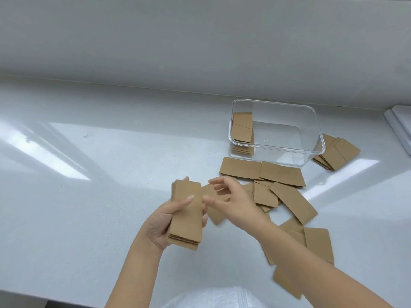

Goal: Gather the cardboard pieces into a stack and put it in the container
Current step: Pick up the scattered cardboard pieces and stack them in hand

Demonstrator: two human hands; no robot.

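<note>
My left hand grips a stack of brown cardboard pieces, held lengthwise above the counter with my thumb across its top. My right hand hovers just right of the stack with fingers spread and nothing in them. Several loose cardboard pieces lie scattered under and right of my right arm. The clear plastic container stands further back on the right, with a small stack of cardboard leaning at its left end. Another fanned pile of cardboard lies on the counter right of the container.
The white counter meets a white wall along its back edge. A white flat object lies at the far right edge. The counter's front edge runs along the bottom left.
</note>
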